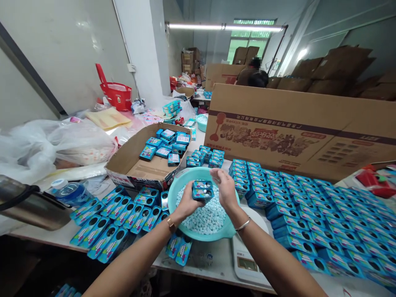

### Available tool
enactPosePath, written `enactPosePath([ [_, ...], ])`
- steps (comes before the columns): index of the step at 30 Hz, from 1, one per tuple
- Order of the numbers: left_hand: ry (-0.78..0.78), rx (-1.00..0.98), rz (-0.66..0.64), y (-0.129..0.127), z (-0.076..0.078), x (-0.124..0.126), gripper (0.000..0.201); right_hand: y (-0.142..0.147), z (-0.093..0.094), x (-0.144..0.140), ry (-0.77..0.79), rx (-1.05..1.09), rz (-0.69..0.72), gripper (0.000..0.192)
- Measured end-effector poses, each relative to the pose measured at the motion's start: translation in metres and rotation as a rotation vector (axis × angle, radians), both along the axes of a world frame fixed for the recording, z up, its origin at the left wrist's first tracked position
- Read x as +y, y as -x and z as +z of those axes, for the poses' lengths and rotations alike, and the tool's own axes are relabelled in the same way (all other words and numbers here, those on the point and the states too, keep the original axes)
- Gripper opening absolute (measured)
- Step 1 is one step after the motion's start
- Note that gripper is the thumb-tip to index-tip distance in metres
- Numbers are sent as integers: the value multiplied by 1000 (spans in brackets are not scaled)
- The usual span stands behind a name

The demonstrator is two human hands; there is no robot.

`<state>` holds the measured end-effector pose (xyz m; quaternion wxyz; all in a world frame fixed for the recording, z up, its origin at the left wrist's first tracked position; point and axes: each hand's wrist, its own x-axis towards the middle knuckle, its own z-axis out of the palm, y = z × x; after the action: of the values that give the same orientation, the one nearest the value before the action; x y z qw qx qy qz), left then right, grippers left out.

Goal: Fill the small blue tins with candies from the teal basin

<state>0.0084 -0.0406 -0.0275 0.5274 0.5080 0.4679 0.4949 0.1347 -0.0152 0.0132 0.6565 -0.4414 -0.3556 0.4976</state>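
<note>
My left hand (187,202) is closed around two small blue candy boxes (202,194), stacked one behind the other. White pellets show at their openings. Just to the right, my right hand (226,187) is raised with its fingers partly stretched and apart, a little blurred; I see nothing in it. Both hands are over a turquoise plastic bowl (185,235) that holds many pale blue-white candies (206,220). Rows of similar boxes with dark round openings (142,218) lie left of the bowl.
A digital scale (247,264) sits under my right forearm. Many boxes (312,222) stand in rows on the right, before a large cardboard sheet (278,128). Behind the bowl is an open carton (136,169) with boxes. A metal flask (34,202) lies left; a person (252,76) is behind.
</note>
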Motion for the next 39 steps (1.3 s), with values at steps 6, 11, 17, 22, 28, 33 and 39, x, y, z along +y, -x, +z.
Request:
enactPosePath([
  [6,108,-96,-62,-3,9,-4,68,-6,-11,2,89,-92,84,37],
  [11,185,-133,-46,-4,7,-8,68,-5,-23,-3,134,-45,37,36],
  [17,204,-131,-67,-4,15,-4,68,5,-26,-12,129,-44,53,34],
  [22,146,-113,-166,14,19,-12,83,-8,-20,-18,131,28,175,37],
  [28,-100,-92,-263,46,23,-32,83,-43,-15,-20,171,62,140,39],
  [33,-194,-116,-306,40,30,-45,75,-26,-8,-46,58,8,136,40],
  [39,54,-267,-227,36,33,-64,99,10,-8,-76,33,-260,213,53],
])
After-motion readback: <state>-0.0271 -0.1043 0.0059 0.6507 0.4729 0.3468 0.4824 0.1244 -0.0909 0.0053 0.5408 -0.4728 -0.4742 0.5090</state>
